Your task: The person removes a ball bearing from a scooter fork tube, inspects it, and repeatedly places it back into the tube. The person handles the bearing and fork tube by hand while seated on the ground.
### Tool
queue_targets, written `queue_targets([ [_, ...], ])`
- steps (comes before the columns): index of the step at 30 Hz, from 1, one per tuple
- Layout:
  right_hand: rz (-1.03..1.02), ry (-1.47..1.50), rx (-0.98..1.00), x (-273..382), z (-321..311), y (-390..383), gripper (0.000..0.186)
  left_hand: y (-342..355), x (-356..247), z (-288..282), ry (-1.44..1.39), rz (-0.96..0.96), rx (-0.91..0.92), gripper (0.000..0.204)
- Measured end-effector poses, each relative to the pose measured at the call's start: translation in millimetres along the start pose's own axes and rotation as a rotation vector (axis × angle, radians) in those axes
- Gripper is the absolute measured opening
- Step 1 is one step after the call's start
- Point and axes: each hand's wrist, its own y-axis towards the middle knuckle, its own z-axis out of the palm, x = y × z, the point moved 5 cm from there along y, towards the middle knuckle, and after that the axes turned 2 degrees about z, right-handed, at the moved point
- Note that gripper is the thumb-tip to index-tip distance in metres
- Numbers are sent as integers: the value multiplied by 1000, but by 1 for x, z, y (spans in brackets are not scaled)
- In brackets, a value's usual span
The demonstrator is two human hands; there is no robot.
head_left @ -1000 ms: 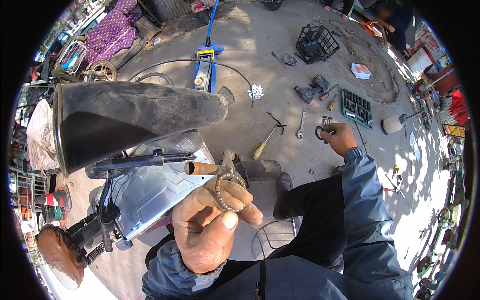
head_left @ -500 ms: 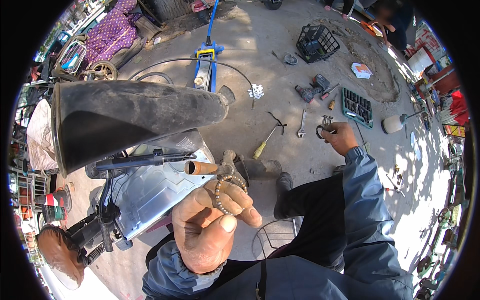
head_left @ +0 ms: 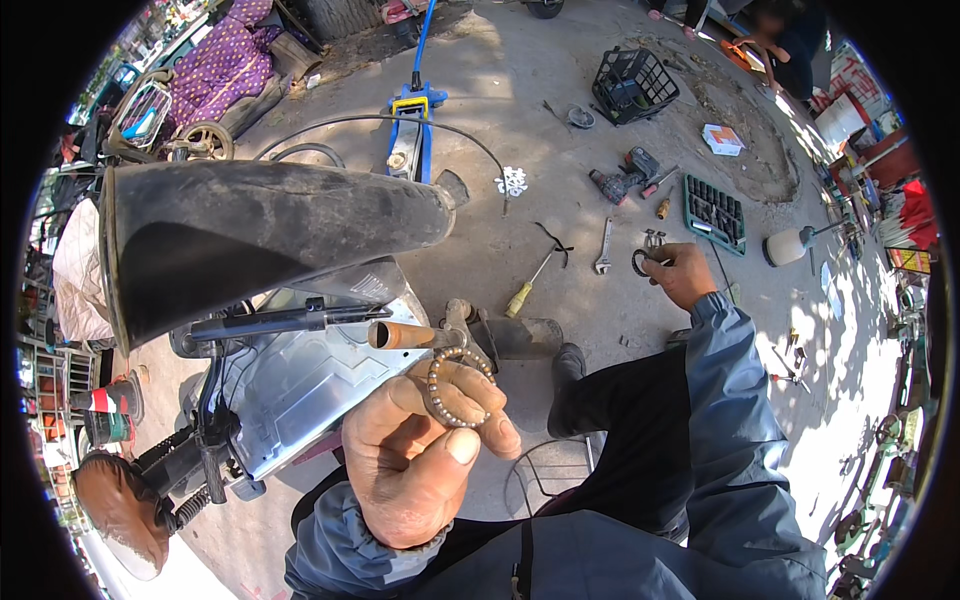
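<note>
My left hand point(head_left: 415, 460) is closed at the lower middle, with a bearing ring point(head_left: 436, 400) of small balls pinched between its thumb and fingers. Just beyond those fingers, a rust-brown metal tube point(head_left: 400, 336) sticks out, its open end facing left. My right hand point(head_left: 685, 277) is out to the right, low over the ground, gripping a thin dark ring point(head_left: 639, 264) by its edge. Small metal parts point(head_left: 654, 239) lie right beside that ring. A large black mudguard-like cover point(head_left: 280, 235) and a silvery panel point(head_left: 300, 385) fill the space left of my hands.
On the concrete lie an adjustable wrench point(head_left: 604, 247), a screwdriver point(head_left: 520, 300), a cordless drill point(head_left: 625, 177) and a green socket set point(head_left: 714, 215). Farther off are a blue jack point(head_left: 410, 135) and a black crate point(head_left: 635, 88). Another person point(head_left: 785, 50) crouches at the far right.
The bearing ring has turned slightly between my left fingers and shows rounder now. My left thumb and fingers have shifted a little. My right hand has barely moved.
</note>
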Motion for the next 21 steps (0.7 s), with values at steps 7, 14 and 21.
queue_targets([
  [7, 6, 4, 0, 0, 0, 0, 31, -1, 0, -4, -54, -24, -3, 16],
  [14, 2, -10, -8, 3, -1, -2, 30, 1, -2, -4, -16, -1, 5, 17],
  [21, -7, -8, -9, 4, -3, -2, 30, 2, -2, -4, 10, 54, 25, 14],
])
